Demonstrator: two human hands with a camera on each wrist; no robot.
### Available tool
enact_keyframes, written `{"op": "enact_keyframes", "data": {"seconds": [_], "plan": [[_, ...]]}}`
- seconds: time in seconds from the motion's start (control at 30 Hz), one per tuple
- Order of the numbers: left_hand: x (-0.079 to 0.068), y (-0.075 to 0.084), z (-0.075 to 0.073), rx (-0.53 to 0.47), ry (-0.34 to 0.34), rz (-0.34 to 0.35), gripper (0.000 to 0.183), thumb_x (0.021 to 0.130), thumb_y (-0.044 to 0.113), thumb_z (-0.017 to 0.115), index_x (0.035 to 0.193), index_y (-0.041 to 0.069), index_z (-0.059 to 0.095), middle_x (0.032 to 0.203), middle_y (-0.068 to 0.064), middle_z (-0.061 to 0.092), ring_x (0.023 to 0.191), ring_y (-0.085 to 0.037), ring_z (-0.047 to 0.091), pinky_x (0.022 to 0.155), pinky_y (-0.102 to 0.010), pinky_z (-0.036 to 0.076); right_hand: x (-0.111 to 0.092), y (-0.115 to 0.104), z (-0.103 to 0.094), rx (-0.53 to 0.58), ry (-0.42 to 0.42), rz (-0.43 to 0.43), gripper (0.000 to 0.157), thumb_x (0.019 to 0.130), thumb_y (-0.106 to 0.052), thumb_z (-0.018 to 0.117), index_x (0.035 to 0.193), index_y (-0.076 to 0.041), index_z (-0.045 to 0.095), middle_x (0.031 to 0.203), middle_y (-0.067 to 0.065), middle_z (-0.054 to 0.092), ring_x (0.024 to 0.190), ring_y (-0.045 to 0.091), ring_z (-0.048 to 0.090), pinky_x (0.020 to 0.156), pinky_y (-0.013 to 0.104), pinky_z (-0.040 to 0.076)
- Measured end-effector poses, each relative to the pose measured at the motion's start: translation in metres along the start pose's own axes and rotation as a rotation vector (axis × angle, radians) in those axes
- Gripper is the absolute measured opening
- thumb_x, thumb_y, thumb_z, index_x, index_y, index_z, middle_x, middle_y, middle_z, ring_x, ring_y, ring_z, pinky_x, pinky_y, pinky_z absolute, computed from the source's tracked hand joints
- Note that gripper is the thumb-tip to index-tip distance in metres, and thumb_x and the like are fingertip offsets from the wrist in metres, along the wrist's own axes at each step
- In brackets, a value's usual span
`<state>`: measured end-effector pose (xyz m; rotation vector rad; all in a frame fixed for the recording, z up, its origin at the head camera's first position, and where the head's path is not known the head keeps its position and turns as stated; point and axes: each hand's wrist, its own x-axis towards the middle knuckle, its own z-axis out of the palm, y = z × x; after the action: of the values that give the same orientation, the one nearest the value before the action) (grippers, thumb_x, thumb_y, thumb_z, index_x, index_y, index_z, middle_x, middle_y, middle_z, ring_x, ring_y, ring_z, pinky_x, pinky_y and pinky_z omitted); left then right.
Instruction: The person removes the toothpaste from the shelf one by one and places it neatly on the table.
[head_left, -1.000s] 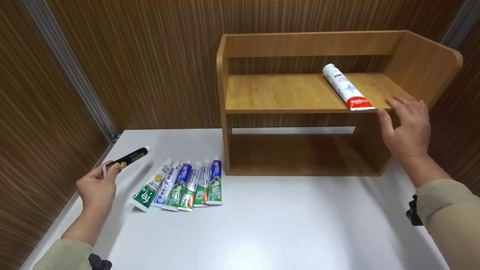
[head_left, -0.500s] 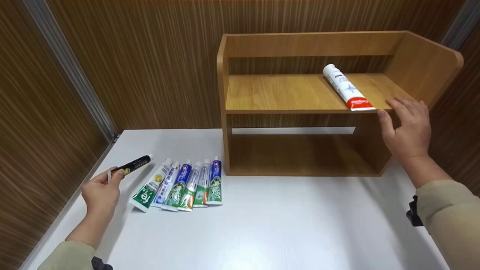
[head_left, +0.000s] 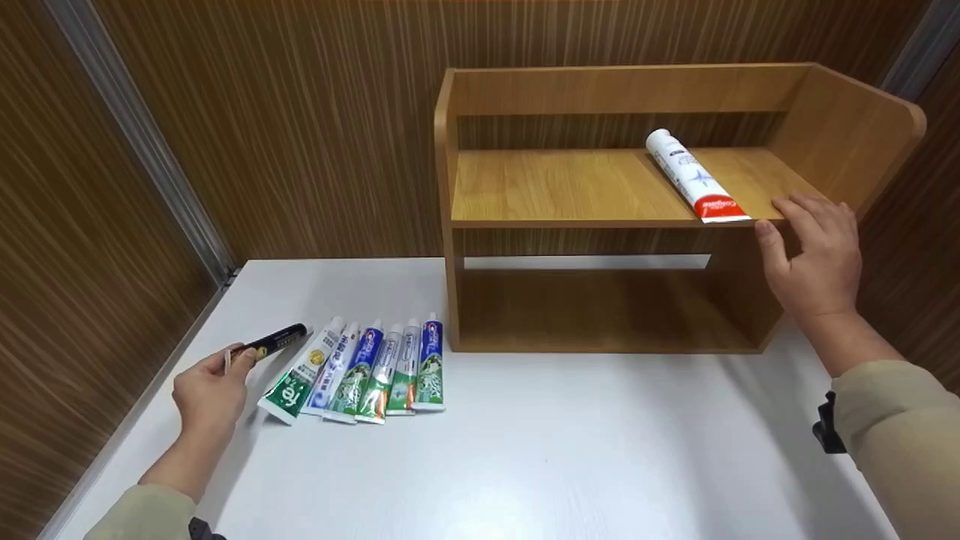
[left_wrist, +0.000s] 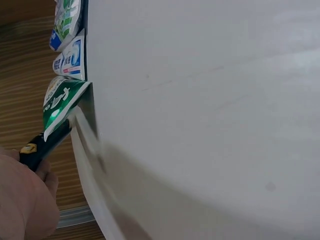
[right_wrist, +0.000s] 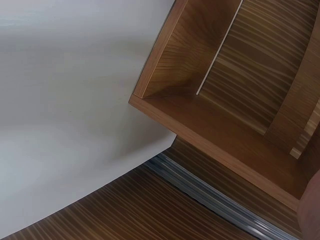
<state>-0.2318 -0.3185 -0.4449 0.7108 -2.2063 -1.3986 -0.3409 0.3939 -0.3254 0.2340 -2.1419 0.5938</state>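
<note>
My left hand pinches a black toothpaste tube by its flat end, between thumb and fingers. The tube's cap end points right, close beside a green-and-white toothpaste tube. In the left wrist view the black tube appears just beside the green tube end. My right hand rests at the front right edge of the wooden shelf's upper board, fingers on top and thumb at the edge. Left of it, a white-and-red toothpaste tube lies slantwise on that board, its flat end at the front edge.
Several more toothpaste tubes lie in a row on the white table, left of the two-level wooden shelf. Wood-grain walls stand behind and at the left. The shelf's lower corner shows in the right wrist view.
My left hand has moved right and down with the black tube, bringing it lower and nearer the row. My right hand and the tube on the shelf have stayed put.
</note>
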Motion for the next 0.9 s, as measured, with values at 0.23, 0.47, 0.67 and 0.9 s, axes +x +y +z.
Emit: {"op": "enact_keyframes", "data": {"seconds": [0.23,0.47,0.67,0.9], "plan": [[-0.001,-0.003,-0.004,0.034,-0.049,-0.003,0.045,0.092,0.035,0.067,0.125,0.006,0.066,0.129,-0.015,0.061,0.122,-0.021,0.049,0.086,-0.014,0.046,0.0,0.0,-0.001,0.005,0.005,0.001,0.041,0.094,-0.031,0.062,0.13,-0.013,0.063,0.137,0.011,0.056,0.133,0.029,0.043,0.12,0.039,0.009],[-0.002,-0.01,-0.007,0.046,-0.169,-0.045,0.048,0.091,0.034,0.069,0.126,0.002,0.064,0.134,-0.019,0.057,0.121,-0.022,0.048,0.081,-0.015,0.047,0.001,0.002,0.0,0.005,0.025,-0.026,0.042,0.094,-0.032,0.063,0.13,-0.011,0.063,0.135,0.013,0.057,0.132,0.03,0.044,0.119,0.04,0.012],[-0.007,-0.013,-0.01,0.073,-0.237,-0.035,0.046,0.09,0.029,0.07,0.122,-0.003,0.064,0.12,-0.024,0.064,0.111,-0.028,0.059,0.07,-0.014,0.048,0.001,0.002,0.002,0.001,0.019,-0.018,0.042,0.094,-0.032,0.062,0.131,-0.012,0.063,0.137,0.012,0.056,0.133,0.029,0.043,0.119,0.04,0.011],[-0.007,-0.017,-0.012,0.116,-0.303,-0.048,0.047,0.092,0.028,0.067,0.125,-0.005,0.061,0.129,-0.026,0.058,0.122,-0.033,0.052,0.084,-0.023,0.05,0.001,0.0,-0.001,-0.003,0.002,-0.001,0.042,0.094,-0.033,0.061,0.132,-0.014,0.062,0.138,0.01,0.055,0.134,0.028,0.042,0.12,0.039,0.009]]}}
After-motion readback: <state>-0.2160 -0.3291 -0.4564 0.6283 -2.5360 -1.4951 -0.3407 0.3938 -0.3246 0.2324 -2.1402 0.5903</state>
